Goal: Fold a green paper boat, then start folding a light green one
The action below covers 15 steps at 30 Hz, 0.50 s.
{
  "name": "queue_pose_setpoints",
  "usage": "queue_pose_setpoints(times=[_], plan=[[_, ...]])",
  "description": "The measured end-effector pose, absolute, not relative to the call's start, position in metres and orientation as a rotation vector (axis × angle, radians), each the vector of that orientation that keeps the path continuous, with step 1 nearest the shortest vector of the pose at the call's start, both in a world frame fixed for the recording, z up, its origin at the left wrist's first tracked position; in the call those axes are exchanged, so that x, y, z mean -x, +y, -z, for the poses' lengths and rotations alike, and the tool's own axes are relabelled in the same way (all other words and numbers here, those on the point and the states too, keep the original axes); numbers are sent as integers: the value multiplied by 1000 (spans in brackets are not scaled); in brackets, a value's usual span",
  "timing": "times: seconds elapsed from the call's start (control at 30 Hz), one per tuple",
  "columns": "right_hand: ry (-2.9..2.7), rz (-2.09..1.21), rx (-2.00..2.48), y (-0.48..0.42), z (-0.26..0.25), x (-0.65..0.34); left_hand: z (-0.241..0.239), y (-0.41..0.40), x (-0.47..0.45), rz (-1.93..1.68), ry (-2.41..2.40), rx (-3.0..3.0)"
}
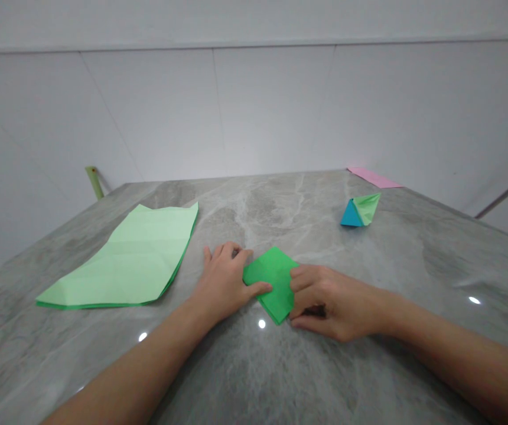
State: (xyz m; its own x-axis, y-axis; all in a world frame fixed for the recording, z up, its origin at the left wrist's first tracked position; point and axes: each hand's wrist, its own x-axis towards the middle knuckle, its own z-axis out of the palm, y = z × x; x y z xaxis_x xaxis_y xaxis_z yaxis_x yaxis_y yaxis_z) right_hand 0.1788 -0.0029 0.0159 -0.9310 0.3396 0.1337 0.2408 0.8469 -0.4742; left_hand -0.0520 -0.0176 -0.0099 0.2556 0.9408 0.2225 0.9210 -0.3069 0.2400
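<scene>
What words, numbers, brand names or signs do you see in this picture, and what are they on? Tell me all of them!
None: no word, number, brand or sign can be read.
The folded green paper, light-green paper, blue-and-green folded paper piece and pink paper show no print on the sides in view.

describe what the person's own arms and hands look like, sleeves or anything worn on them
The left hand and right hand are both bare, with no gloves, rings or watch showing. The left forearm and right forearm are uncovered too: no sleeve, bracelet or clear marking shows on either as far as the picture reaches.
</scene>
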Motion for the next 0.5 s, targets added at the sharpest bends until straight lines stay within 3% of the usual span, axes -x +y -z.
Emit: queue_pose_setpoints(times=[0.2, 0.5], plan=[[-2712, -628, 745, 6, -12, -181, 15, -17, 53, -663, 1570, -2423], [-2768, -598, 702, 10, -9, -184, 5, -23, 54, -633, 1163, -2513]])
